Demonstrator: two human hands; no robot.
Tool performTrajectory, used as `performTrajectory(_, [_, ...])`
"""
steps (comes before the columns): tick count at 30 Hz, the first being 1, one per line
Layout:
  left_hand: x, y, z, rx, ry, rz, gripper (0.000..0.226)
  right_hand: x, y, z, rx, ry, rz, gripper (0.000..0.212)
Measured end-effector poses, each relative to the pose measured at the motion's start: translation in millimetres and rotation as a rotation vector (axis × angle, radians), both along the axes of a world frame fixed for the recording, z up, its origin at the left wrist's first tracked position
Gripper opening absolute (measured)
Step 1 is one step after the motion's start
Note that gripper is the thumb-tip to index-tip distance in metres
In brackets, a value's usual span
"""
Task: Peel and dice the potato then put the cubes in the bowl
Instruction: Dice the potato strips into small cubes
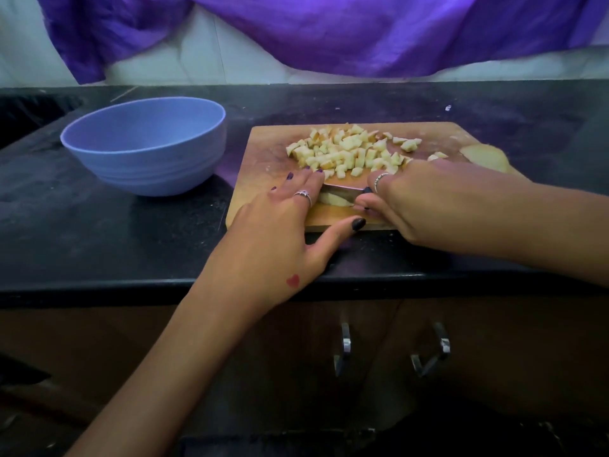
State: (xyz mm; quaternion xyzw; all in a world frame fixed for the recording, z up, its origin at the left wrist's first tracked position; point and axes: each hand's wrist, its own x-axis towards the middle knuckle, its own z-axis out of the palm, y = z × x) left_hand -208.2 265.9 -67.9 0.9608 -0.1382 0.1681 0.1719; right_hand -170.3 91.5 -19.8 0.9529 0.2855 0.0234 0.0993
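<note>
A wooden cutting board (273, 150) lies on the black counter, with a heap of pale potato cubes (349, 151) on its far half. My right hand (425, 206) grips a knife (346, 189) whose blade lies across a potato slice (333, 200) near the board's front edge. My left hand (290, 222) rests flat on the board with straight fingers against the slice and the blade's tip. A larger uncut potato piece (486, 156) sits at the board's right end. The empty blue bowl (148, 143) stands to the left of the board.
The black counter (99, 232) ends in a front edge just below my hands. Purple cloth (329, 34) hangs over the wall behind. Two metal cabinet handles (342, 347) show below the counter.
</note>
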Motion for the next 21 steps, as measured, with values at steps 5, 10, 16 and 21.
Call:
performTrajectory(5, [-4.2,0.4,-1.9,0.035,0.041,0.002,0.071,-9.5,3.7,-6.0,-0.028,-0.075,-0.010,0.037])
performTrajectory(10, [-3.8,0.8,-2.1,0.035,0.050,0.004,0.067,-16.6,2.4,-6.5,-0.023,-0.141,0.024,0.037])
performTrajectory(16, [-2.8,3.2,-1.3,0.010,0.026,-0.004,0.060,-13.2,-5.6,8.6,0.038,0.115,-0.089,0.034])
performTrajectory(21, [-5.3,2.0,0.4,-0.054,0.027,-0.005,0.057,-24.5,-41.2,7.3,0.084,0.165,-0.180,0.031])
